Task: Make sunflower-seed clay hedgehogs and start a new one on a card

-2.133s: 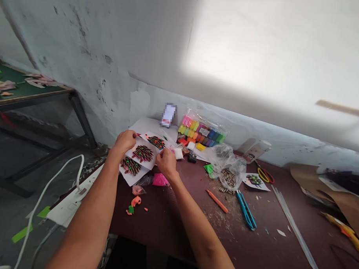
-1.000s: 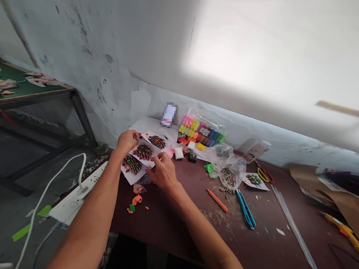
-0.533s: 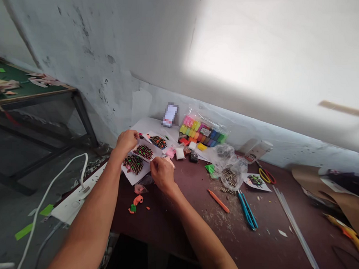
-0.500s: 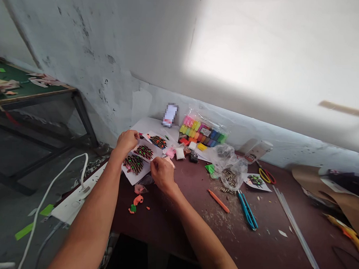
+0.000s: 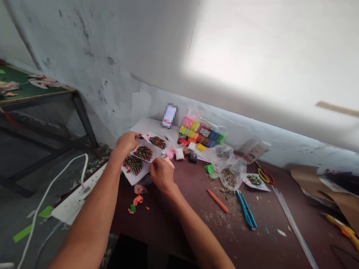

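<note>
– Left grip (image 5: 126, 143) state?
– Fingertips at the upper-left edge of the middle card (image 5: 155, 152). Can't tell if it's pinching.
– Right grip (image 5: 162, 174)?
– Curled at that card's lower-right corner. Pinch or just contact, can't tell either.
– Near side?
– Orange and green clay bits (image 5: 132, 208) loose on the dark red surface (image 5: 269, 247). Well to the right: blue-handled tool (image 5: 251, 224), then orange stick (image 5: 217, 201), both slanted.
– Cards?
– Lower card (image 5: 134, 180) sits nearest. Middle card overlaps it, carries a dark spiky figure (image 5: 142, 153) with green dots. Second spiky figure (image 5: 157, 142), orange dots, just beyond.
– Right of those?
– Clear bag (image 5: 240, 168), striped seed-like pieces (image 5: 228, 178) inside.
– Back?
– Multicolor pack (image 5: 201, 131), phone-like slab (image 5: 170, 115) propped near it, screen pixelated. Wall (image 5: 116, 89) behind.
</note>
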`<control>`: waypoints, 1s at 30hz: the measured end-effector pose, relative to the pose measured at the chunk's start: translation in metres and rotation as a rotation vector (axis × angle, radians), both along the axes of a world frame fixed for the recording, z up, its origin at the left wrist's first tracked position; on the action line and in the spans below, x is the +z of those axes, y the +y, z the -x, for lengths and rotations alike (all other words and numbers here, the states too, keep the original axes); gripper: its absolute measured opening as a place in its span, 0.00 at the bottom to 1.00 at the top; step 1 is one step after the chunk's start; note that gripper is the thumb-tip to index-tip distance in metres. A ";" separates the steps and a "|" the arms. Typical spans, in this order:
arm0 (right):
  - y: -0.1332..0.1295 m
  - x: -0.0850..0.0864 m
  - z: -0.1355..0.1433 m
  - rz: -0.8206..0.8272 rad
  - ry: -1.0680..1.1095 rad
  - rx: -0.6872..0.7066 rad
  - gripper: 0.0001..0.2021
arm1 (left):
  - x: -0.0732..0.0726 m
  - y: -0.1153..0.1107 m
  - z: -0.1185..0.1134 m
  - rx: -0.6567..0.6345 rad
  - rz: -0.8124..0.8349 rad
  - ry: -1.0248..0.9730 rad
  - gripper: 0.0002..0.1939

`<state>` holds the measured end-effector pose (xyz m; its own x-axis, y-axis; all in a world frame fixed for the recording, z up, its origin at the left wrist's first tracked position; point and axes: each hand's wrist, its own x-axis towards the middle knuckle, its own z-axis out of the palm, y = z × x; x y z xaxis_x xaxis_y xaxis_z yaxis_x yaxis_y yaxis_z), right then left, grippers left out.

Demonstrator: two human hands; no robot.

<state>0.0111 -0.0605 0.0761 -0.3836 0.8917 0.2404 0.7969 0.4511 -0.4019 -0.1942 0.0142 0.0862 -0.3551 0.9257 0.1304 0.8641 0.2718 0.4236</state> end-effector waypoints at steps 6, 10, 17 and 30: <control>-0.003 0.002 0.000 0.013 -0.011 0.014 0.06 | 0.004 -0.004 -0.004 -0.011 -0.022 -0.017 0.20; -0.004 0.002 0.001 0.007 -0.045 0.019 0.07 | 0.007 -0.008 -0.007 -0.033 -0.077 -0.011 0.21; -0.005 0.000 0.001 -0.007 -0.064 0.031 0.10 | 0.028 -0.014 -0.022 -0.055 -0.214 -0.078 0.20; 0.025 -0.004 -0.080 0.135 -0.087 -0.255 0.11 | 0.008 -0.024 -0.165 -0.489 -0.228 -0.276 0.13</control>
